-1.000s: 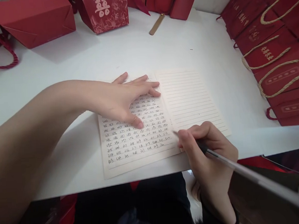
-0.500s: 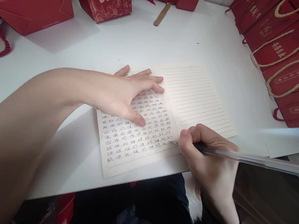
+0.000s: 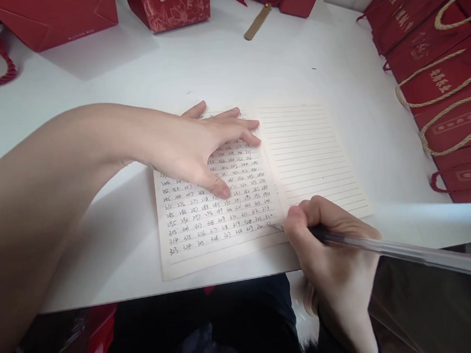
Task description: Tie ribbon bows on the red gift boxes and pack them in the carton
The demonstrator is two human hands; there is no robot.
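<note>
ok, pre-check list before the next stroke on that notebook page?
1. Left hand flat on the written page, pinning it: ok.
2. Pen gripped in the right hand: ok.
3. Pen tip at the end of a row, beside the spine: ok.
4. Last number written readable: cannot tell, digits too small.
5. Space left to the right in the bottom row: ok.
6. Blank page uncovered, apart from the right hand over its lower corner: ok.
</note>
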